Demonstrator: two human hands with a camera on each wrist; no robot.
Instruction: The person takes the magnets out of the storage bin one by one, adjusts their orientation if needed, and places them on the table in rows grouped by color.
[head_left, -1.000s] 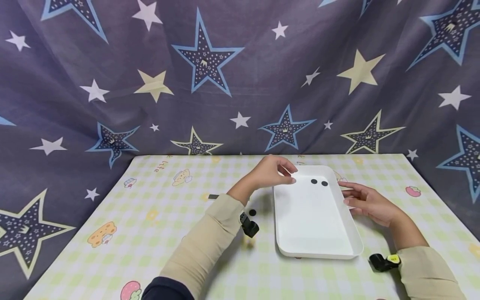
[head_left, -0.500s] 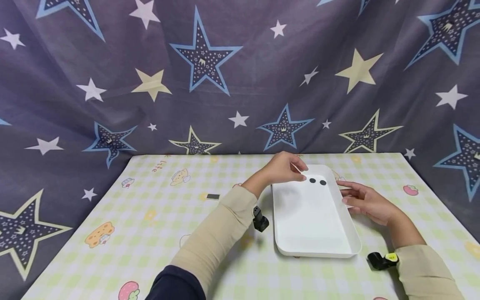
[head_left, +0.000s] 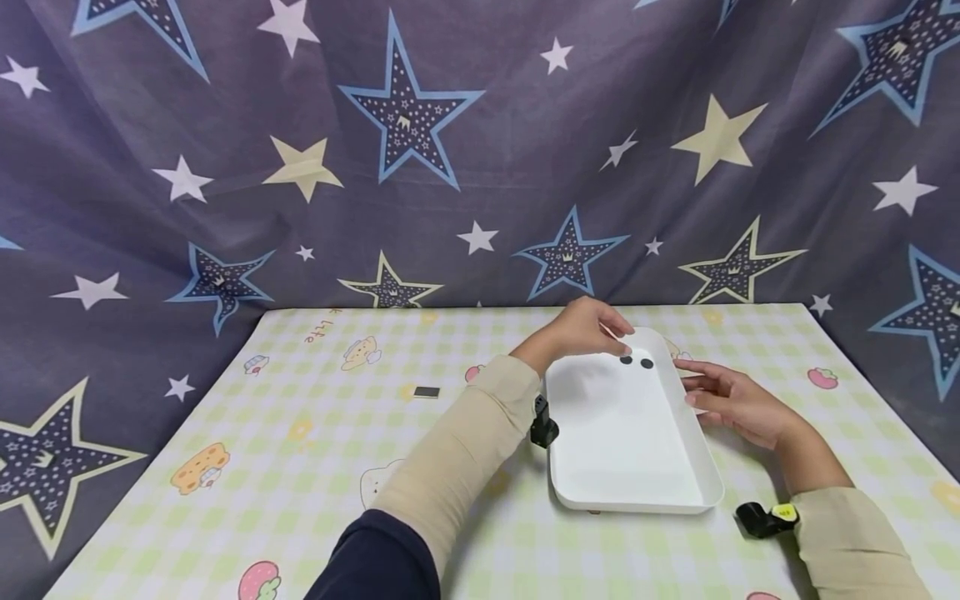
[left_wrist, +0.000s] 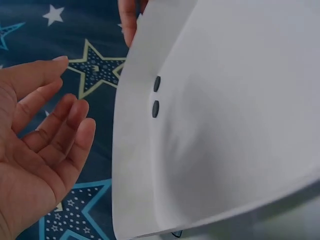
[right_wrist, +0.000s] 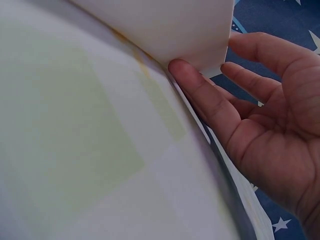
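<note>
While the white tray (head_left: 630, 442) lies below the fingers of our left hand (head_left: 588, 327), its side meets the unclenched fingers of our right hand (head_left: 738, 408); we see the left fingers released, just beside two black discs (head_left: 647, 364).

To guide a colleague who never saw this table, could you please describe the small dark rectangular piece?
On the checked tablecloth, start at the white tray and look left, past the left beige sleeve. There lies the small dark rectangular piece with a pale edge. Its straight sides set it apart from the two round dark discs in the tray.
</note>
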